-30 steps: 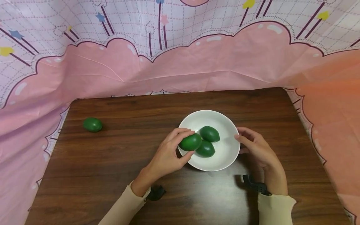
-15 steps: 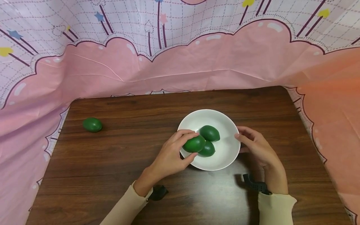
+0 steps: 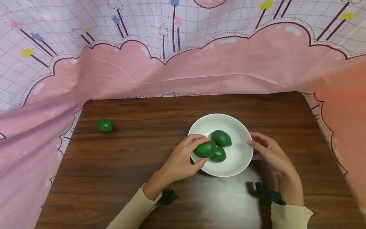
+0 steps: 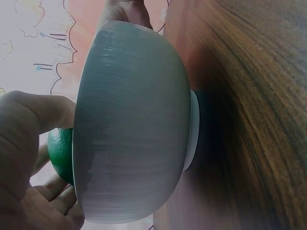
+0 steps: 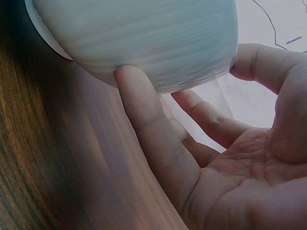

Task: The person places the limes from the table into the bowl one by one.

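Note:
My left hand (image 3: 181, 160) pinches a green lime (image 3: 204, 149) between thumb and fingertips, just inside the left rim of a white bowl (image 3: 240, 159). Two more limes lie in the bowl, one farther back (image 3: 221, 138) and one nearer (image 3: 219, 155), which the held lime partly covers. At the right side, my right hand (image 3: 273, 156) holds the bowl, thumb at the rim and fingers against the outer wall. In the left wrist view the held lime (image 4: 60, 153) shows above the rim, its lower part hidden by the bowl's wall.
Another lime (image 3: 104, 126) lies alone at the far left of the dark wooden table (image 3: 137, 127). A pink patterned cloth (image 3: 183, 74) hangs behind the table and along its sides.
My left hand has carried the lime slightly right, farther over the bowl and the nearer lime. My right hand keeps its hold on the bowl. The head view has shifted a little.

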`<state>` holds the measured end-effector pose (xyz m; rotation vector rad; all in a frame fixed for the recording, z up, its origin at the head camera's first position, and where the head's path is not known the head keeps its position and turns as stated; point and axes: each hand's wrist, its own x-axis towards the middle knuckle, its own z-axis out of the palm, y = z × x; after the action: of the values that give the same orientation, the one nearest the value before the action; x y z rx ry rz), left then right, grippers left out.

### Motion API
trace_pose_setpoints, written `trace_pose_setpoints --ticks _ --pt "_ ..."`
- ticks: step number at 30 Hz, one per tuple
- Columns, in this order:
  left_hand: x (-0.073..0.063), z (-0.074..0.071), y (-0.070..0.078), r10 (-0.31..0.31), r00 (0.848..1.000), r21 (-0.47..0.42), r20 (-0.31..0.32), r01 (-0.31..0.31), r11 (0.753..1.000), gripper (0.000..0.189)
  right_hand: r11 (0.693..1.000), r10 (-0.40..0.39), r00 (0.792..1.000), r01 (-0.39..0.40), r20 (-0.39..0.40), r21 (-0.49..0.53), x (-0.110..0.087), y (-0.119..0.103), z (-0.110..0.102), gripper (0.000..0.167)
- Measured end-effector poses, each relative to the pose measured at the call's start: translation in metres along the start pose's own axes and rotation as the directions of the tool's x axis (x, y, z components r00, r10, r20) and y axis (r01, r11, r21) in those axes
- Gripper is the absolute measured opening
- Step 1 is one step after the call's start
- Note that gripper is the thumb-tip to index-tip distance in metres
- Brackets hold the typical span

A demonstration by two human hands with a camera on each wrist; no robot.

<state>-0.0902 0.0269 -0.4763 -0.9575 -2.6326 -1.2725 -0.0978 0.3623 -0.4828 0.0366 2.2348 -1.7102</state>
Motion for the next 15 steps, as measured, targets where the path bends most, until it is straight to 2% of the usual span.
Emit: trace_pose_setpoints --ticks 7,15 --pt "0.0015 -0.0025 0.0 0.0 1.0 -0.009 0.009 0.0 1.0 0.057 1.0 0.009 1.0 -0.009 -0.007 0.005 0.0007 -0.0017 -0.0002 0.05" --pt "0.0011 -0.0026 0.0009 0.015 1.0 -0.029 -0.026 -0.016 0.999 0.046 1.0 0.016 1.0 -0.016 -0.003 0.016 0.0001 -0.0014 0.0004 0.049"
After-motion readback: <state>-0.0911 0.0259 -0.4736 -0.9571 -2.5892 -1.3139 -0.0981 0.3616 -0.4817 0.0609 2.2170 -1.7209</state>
